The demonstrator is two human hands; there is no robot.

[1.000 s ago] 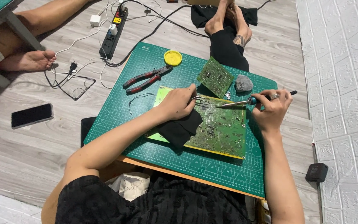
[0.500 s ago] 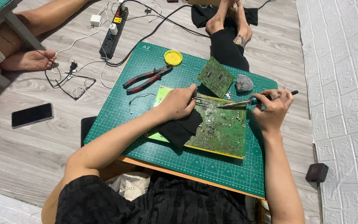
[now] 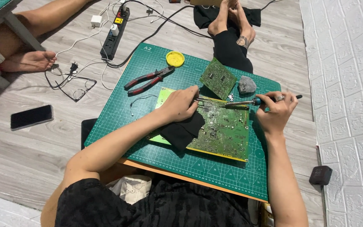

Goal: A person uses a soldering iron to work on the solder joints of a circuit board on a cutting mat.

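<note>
Grey wood-plank floor (image 3: 30, 168) fills most of the view, w/ a white brick-pattern foam mat (image 3: 349, 84) along the right side. A low bench (image 3: 156, 166), only its orange edge showing, carries a green gridded cutting mat (image 3: 215, 168), matte rubbery surface. Centre of the mat: large green circuit board (image 3: 223, 132), flat, rectangular, solder side up w/ many shiny dots; a black cloth (image 3: 181, 131) lies over its left part. Left hand (image 3: 180, 104) rests on board and cloth, fingers closed around thin metal tweezers (image 3: 202, 101), tips touching the board; exact pinch point too small to make out. Right hand (image 3: 276, 110) is wrapped round the handle of a soldering iron (image 3: 248, 103), tip on the board's upper edge nr the tweezers. Behind: smaller green circuit board (image 3: 218, 78), tilted, just beside a grey lumpy sponge-like pad (image 3: 246, 85). Red-handled pliers (image 3: 148, 80) lie upper left on the mat, a round yellow lid (image 3: 175, 59) beyond them. Off the mat: black power strip (image 3: 114, 31) w/ tangled white and black cords, black phone (image 3: 32, 117) on the floor, small black box (image 3: 320, 175) on the foam mat. Another person's bare feet (image 3: 232, 19) are at the top, a third's foot (image 3: 28, 61) at left, both cut off by the frame.
</note>
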